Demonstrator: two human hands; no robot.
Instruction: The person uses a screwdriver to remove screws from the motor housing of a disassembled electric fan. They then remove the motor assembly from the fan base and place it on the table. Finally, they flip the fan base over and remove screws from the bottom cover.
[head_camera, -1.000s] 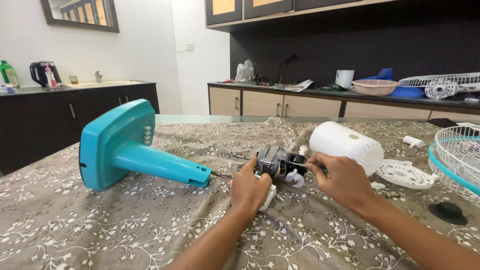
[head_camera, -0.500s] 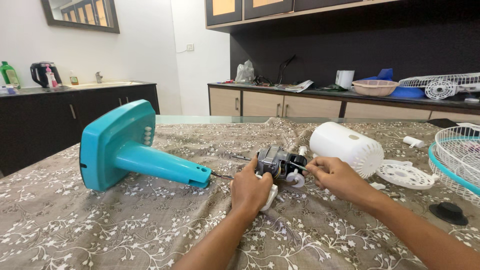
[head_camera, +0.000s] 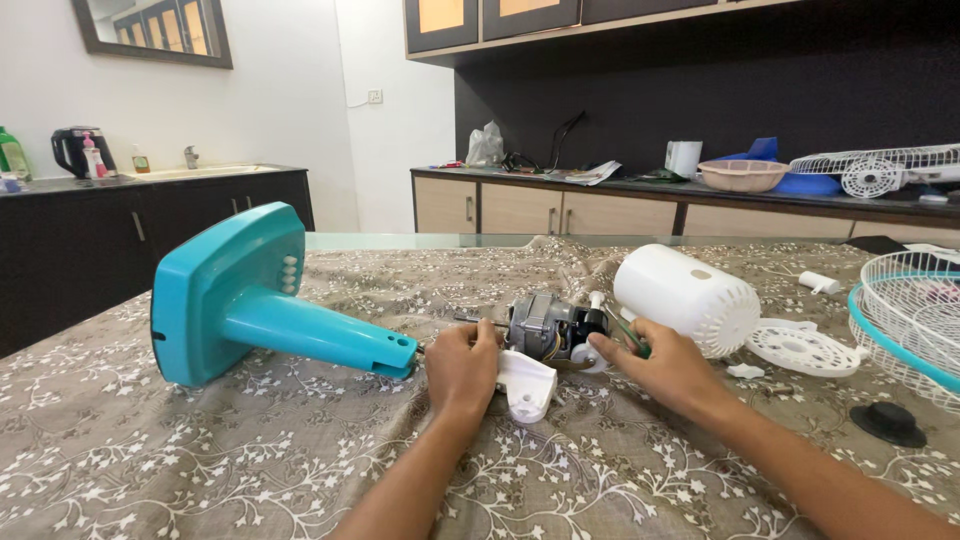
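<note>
One head-worn camera looks forward and slightly down, close over the cloth-covered table (head_camera: 200, 440), facing the kitchen counters (head_camera: 620, 200).

Bright even indoor light, soft shadows, perhaps slight wide-angle edge distortion

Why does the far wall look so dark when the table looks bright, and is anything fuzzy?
Head view: even light falls on the patterned cloth, so the teal fan base and motor look sharp; the wall behind the counter is black and shaded under the cabinets; both hands, left hand and right hand, look crisp, with only soft shadows.
</note>
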